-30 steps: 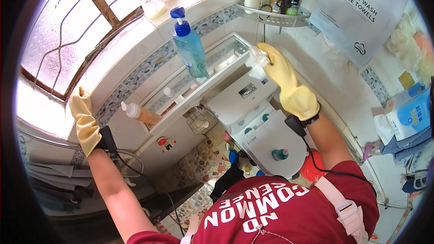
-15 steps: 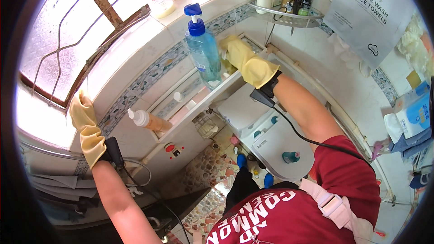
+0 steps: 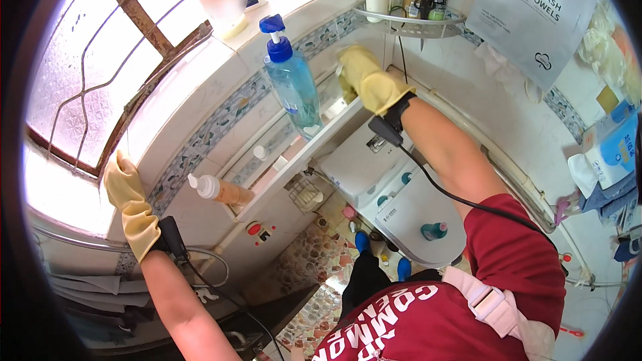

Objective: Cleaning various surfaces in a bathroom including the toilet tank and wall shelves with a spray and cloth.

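My right hand (image 3: 368, 80), in a yellow rubber glove, reaches down onto the far end of a narrow white shelf (image 3: 304, 159). Its fingers bend down, and whatever they hold is hidden beneath the glove. Just left of it stands a clear blue pump bottle (image 3: 292, 90) with a dark blue top. My left hand (image 3: 125, 184), gloved alike, is curled over the edge of the window sill (image 3: 83, 197). An orange foam-pump bottle (image 3: 226, 189) with a white head leans at the shelf's near end, and a small white cap (image 3: 260, 152) is between the bottles.
Below the shelf is a white toilet (image 3: 408, 227) with a teal bottle (image 3: 434, 230) on its lid. A corner rack (image 3: 418, 25) holds several bottles. A pink pump bottle (image 3: 221, 0) stands on the ledge by the barred window. Black cables (image 3: 461, 202) trail from both wrists.
My right hand has shifted slightly right along the shelf, away from the blue pump bottle. My left hand keeps its place at the sill. The view has tilted a little.
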Action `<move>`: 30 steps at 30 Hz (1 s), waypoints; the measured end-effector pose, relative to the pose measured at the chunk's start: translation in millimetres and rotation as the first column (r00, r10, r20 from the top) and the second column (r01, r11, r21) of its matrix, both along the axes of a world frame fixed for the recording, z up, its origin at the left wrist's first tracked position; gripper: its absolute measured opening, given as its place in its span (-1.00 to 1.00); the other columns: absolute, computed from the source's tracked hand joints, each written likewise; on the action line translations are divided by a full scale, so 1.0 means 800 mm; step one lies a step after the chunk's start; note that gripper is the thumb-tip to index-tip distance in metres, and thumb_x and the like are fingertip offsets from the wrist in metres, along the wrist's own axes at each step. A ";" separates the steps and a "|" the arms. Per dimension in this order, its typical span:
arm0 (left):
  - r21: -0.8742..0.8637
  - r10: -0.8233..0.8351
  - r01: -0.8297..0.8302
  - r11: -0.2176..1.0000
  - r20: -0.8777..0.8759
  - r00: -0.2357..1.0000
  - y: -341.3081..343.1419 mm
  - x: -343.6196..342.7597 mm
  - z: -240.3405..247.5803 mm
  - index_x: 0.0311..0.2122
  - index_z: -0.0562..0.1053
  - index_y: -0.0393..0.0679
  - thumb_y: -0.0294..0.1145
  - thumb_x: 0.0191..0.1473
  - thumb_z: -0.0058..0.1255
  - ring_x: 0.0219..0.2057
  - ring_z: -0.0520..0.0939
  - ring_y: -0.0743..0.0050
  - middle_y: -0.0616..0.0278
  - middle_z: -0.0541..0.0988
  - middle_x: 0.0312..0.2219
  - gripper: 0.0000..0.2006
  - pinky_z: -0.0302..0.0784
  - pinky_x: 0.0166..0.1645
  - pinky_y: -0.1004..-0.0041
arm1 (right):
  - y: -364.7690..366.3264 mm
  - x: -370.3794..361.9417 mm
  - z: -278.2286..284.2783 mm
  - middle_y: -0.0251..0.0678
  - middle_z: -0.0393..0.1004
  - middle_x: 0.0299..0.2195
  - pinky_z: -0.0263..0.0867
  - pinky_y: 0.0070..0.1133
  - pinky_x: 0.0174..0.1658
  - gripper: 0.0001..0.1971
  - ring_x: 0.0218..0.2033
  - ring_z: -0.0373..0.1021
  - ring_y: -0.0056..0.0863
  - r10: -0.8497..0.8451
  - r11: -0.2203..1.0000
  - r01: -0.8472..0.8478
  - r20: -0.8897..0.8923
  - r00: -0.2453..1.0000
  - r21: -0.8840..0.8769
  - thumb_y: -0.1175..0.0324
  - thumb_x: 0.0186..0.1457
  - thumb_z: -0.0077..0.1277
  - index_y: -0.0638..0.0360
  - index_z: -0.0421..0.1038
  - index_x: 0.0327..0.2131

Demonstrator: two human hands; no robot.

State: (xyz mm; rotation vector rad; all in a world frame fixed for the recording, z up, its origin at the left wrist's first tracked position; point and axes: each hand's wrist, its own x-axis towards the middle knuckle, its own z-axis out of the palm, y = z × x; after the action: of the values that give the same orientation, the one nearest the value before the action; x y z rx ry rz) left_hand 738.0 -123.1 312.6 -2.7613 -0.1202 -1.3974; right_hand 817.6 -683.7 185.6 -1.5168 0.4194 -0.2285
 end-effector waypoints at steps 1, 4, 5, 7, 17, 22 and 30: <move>0.000 -0.011 0.011 1.000 0.008 1.000 0.000 0.005 0.002 -0.21 0.60 -0.31 -0.16 0.34 -0.14 -0.27 0.65 -0.23 -0.18 0.65 -0.32 -0.60 0.54 -0.13 0.06 | -0.009 0.009 -0.001 0.03 0.63 -0.23 0.52 -0.23 -0.22 -0.61 -0.27 0.59 -0.06 0.361 0.684 -0.332 -0.094 0.928 -0.649 0.07 0.16 0.17 0.20 0.58 -0.13; 0.023 -0.030 0.030 0.999 -0.004 1.000 0.035 -0.006 -0.008 -0.19 0.60 -0.32 -0.17 0.34 -0.14 -0.26 0.65 -0.24 -0.19 0.65 -0.30 -0.60 0.54 -0.11 0.06 | 0.052 -0.011 0.022 -0.04 0.64 -0.29 0.52 -0.23 -0.24 -0.65 -0.32 0.59 -0.09 0.405 0.352 -0.484 -0.335 0.850 -0.801 0.10 0.16 0.15 0.21 0.60 -0.19; 0.026 0.000 0.000 1.000 -0.014 1.000 0.042 -0.009 -0.011 -0.18 0.60 -0.32 -0.17 0.34 -0.14 -0.25 0.65 -0.24 -0.19 0.65 -0.30 -0.60 0.54 -0.10 0.06 | 0.075 -0.022 0.034 -0.14 0.66 -0.35 0.50 -0.26 -0.28 -0.71 -0.38 0.60 -0.16 0.236 0.710 -0.392 -0.327 0.915 -0.585 0.15 0.16 0.12 0.21 0.62 -0.29; 0.018 -0.049 0.049 0.999 0.026 0.998 0.033 -0.001 -0.008 -0.15 0.59 -0.32 -0.17 0.34 -0.14 -0.24 0.64 -0.25 -0.20 0.65 -0.28 -0.60 0.53 -0.10 0.05 | 0.049 0.015 0.040 -0.09 0.65 -0.36 0.50 -0.24 -0.23 -0.72 -0.36 0.59 -0.11 0.125 0.603 -0.453 -0.482 0.867 -0.657 0.18 0.17 0.11 0.24 0.61 -0.30; -0.037 -0.053 0.053 0.998 -0.002 0.999 -0.002 0.004 -0.002 -0.16 0.59 -0.32 -0.18 0.35 -0.16 -0.28 0.61 -0.29 -0.22 0.63 -0.32 -0.60 0.50 -0.14 0.02 | -0.085 0.140 -0.114 0.03 0.61 -0.23 0.46 -0.27 -0.08 -0.77 -0.18 0.54 0.00 0.020 0.486 0.309 0.364 0.931 -0.817 0.32 0.08 0.12 0.20 0.58 -0.21; 0.015 0.078 -0.077 0.997 -0.047 0.996 0.042 -0.028 0.001 -0.21 0.58 -0.33 -0.14 0.35 -0.17 -0.29 0.60 -0.30 -0.23 0.62 -0.33 -0.58 0.48 -0.15 0.01 | 0.053 0.074 -0.103 -0.02 0.61 -0.22 0.47 -0.25 -0.13 -0.80 -0.20 0.55 -0.02 0.397 0.567 -0.183 0.072 0.915 -0.803 0.34 -0.01 0.18 0.13 0.61 -0.27; 0.005 -0.032 0.032 0.999 0.008 0.999 0.041 -0.005 -0.008 -0.17 0.58 -0.30 -0.16 0.35 -0.17 -0.26 0.60 -0.29 -0.21 0.63 -0.31 -0.60 0.48 -0.12 0.01 | -0.045 0.047 -0.032 -0.01 0.62 -0.33 0.47 -0.20 -0.23 -0.82 -0.24 0.56 0.00 0.204 0.307 -0.082 -0.019 0.979 -0.948 0.37 0.06 0.13 0.17 0.59 -0.25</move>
State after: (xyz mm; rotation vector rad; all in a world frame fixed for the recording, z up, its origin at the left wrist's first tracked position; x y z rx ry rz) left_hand 734.1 -90.4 306.3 -2.7661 -0.0736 -1.4144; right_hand 855.4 -720.1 159.8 -2.7245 -0.0139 -0.4670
